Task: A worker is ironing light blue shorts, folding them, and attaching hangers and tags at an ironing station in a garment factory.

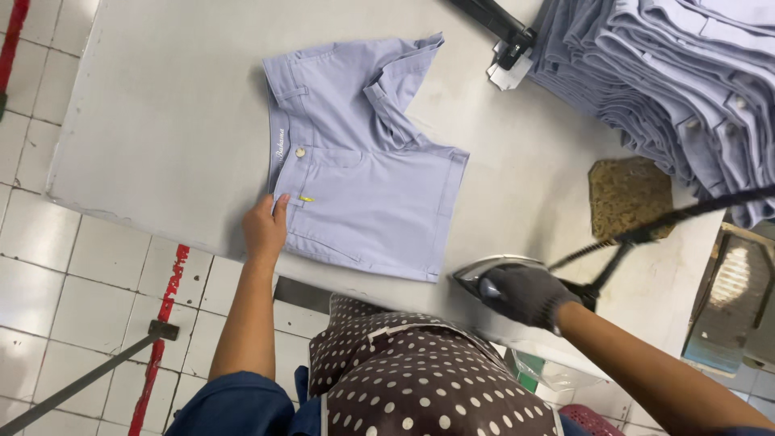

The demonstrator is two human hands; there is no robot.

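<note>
Here the pale blue shorts (363, 173) lie flat mid-desk (161, 113). The left hand (265, 228) rests open-fingered on their near-left waistband corner. The gloved right hand (525, 295) grips the iron (484, 274), just right of the hem.

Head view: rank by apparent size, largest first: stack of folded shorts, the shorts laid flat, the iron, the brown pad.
1. Shorts laid flat, left hand on the waistband.
2. Stack of folded shorts, cut off by the frame, so unsure against 1.
3. Brown pad and iron, in the gloved right hand, look alike.
</note>
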